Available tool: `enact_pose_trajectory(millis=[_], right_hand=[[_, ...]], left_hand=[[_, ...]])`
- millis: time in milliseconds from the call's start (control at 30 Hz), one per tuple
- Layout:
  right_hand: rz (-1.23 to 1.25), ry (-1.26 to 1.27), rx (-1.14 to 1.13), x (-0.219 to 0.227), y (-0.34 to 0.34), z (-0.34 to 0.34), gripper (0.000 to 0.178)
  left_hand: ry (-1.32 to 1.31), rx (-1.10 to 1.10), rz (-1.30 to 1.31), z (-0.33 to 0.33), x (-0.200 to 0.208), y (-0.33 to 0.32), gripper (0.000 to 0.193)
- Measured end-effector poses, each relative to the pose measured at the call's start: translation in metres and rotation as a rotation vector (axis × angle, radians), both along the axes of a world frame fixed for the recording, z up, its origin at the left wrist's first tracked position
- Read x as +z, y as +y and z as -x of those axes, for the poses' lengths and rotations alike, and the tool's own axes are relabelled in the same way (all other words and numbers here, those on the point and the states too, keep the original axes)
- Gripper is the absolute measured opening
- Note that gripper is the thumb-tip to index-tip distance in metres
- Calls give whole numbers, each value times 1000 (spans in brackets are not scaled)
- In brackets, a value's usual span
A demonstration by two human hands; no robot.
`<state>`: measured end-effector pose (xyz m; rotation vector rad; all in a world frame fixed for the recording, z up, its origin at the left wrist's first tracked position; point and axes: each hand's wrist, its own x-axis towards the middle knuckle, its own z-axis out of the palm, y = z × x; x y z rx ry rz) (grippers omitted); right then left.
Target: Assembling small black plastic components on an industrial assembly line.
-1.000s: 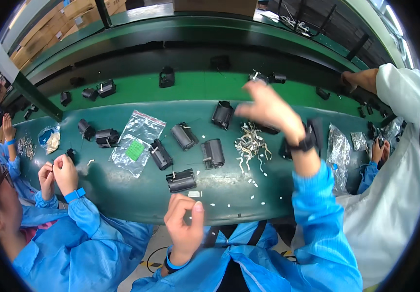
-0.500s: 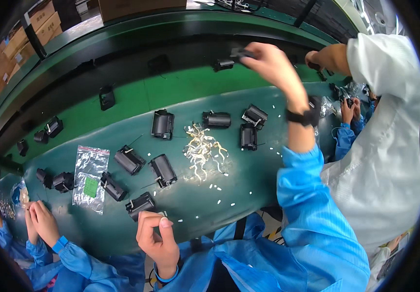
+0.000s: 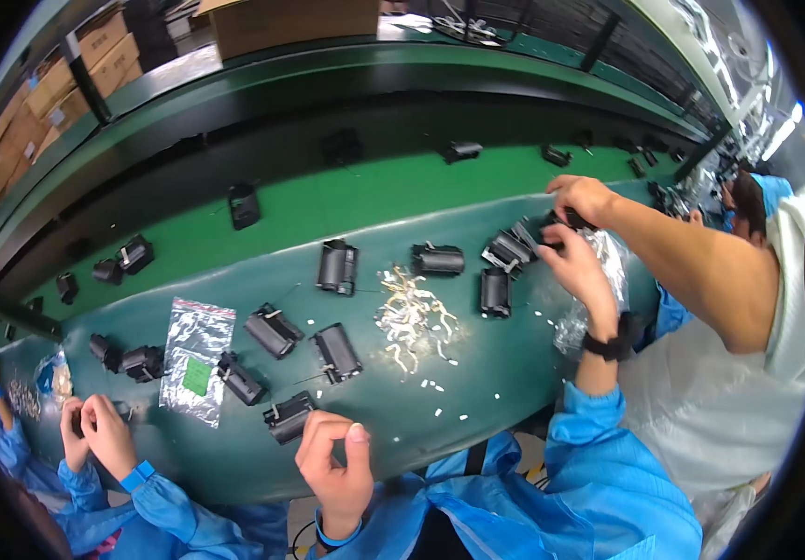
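My left hand [image 3: 335, 471] is near the table's front edge, its fingers curled and thumb and index tips together. Whatever they may pinch is too small to tell. The nearest thing is a black plastic roller-like unit [image 3: 289, 417] just beyond the fingertips. My right hand [image 3: 578, 266], with a black wristband, is closed on a dark plastic part [image 3: 544, 227] at the table's far right, partly hidden by the fingers. Another person's hand [image 3: 587, 198] reaches in beside it, also at a dark part. Close by are two more black units [image 3: 509, 247] [image 3: 495, 292].
A heap of white-and-yellow wired connectors [image 3: 412, 313] lies mid-table, with small white bits around it. Several black units [image 3: 337, 353] lie left of it, next to a clear zip bag [image 3: 195, 359]. Beyond runs a green conveyor [image 3: 374, 191] carrying more units. A co-worker's hands [image 3: 104, 434] work at left.
My right hand has come back from over the conveyor to the table's right side with the dark part. The other person's arm has reached in next to it. My left hand stays curled.
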<state>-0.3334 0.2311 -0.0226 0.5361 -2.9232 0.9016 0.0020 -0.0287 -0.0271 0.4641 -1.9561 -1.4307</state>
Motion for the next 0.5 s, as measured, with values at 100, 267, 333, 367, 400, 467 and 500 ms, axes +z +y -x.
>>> enact_pose_trajectory(millis=[100,267,333,367,400,467,500], right_hand=[[-120,222,43,54,-31,-32,29],[-231,122,402,81,-184,-13,34],[-332,82,430,70,-246,22,41],[-439,-22,344,70,-274,36,58],[-456,-116,245,60,-294,63,82],[-416,-159,185,42,-326,87,99],[-351,-136,135,32,-339,92,104]], left_hand=[[10,13,-13,3,-1,4,16],[13,-30,-1,4,7,8,13],[57,-63,30,1,13,10,12],[65,-63,20,1,16,11,12],[74,-73,22,1,19,14,12],[69,-53,-3,-5,23,13,11],[60,-30,17,-11,22,11,11]])
